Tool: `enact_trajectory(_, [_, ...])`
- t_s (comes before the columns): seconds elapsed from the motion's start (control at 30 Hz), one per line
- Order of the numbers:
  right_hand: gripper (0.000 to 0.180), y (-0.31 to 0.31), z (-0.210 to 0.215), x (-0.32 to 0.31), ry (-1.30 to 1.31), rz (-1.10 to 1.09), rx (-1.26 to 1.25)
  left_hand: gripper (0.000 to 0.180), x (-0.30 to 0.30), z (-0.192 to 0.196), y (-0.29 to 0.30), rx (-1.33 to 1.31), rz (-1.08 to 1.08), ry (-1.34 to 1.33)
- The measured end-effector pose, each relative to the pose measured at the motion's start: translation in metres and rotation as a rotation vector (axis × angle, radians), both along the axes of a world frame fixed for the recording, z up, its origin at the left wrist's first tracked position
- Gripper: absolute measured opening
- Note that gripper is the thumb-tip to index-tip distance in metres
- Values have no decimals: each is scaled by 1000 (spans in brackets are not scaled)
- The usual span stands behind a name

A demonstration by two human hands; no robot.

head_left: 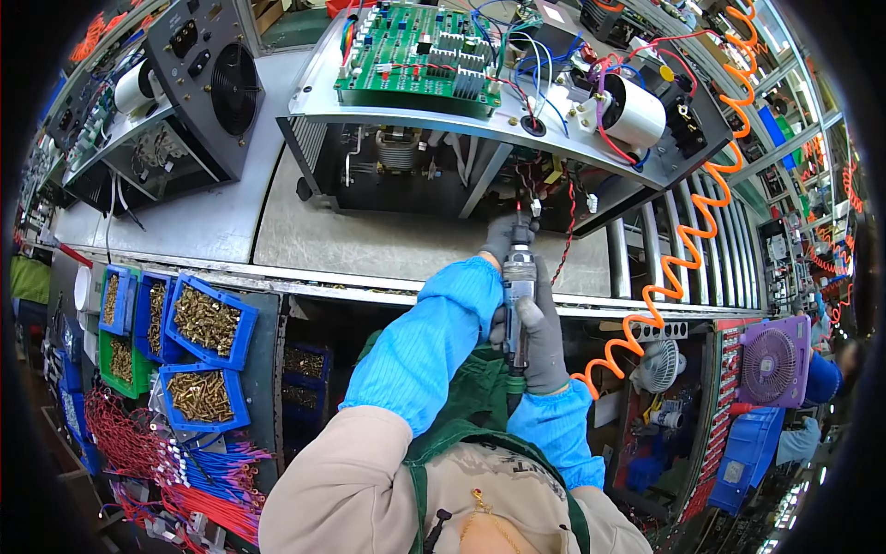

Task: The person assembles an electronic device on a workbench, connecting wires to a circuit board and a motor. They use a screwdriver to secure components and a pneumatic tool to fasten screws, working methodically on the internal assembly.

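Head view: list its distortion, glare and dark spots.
Head view: strong fisheye, with the bench edge bowed and black corners; even bright light, mild sheen on the chassis plate; the cavity beneath, where the hands' screwdriver points, lies in shadow; rim detail is smeared.

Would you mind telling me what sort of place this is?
Probably an electronics assembly line in a factory: an open metal chassis with a green circuit board sits on the bench, blue bins of brass screws stand alongside, and both gloved hands hold a powered screwdriver.

Bare bench top [369, 242] lies open; hanging wires [565, 235] crowd the chassis opening [443, 175].
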State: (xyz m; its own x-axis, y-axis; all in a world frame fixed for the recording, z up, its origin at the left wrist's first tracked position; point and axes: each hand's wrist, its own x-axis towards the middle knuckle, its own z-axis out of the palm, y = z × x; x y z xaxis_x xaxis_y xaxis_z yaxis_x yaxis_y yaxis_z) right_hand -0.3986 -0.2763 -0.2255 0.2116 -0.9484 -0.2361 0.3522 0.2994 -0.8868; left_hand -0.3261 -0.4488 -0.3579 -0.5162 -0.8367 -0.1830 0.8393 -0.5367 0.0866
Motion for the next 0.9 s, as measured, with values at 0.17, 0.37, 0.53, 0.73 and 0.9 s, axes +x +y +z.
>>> enact_trajectory(0.17, [67,5,1,5,-293,-31,73,15,-4,4,-2,102,1,-90])
enact_trajectory(0.37, [61,5,0,5,-321,-18,88,16,-2,3,-3,-27,16,-52])
enact_trajectory(0.53, [60,2,2,7,-366,-21,87,17,-2,3,0,28,19,-174])
enact_trajectory(0.73, [58,0,-2,12,-262,-40,42,19,0,-1,-3,-1,14,-87])
enact_trajectory(0.9, [75,13,9,3,-184,23,38,20,13,36,33,-89,-12,-314])
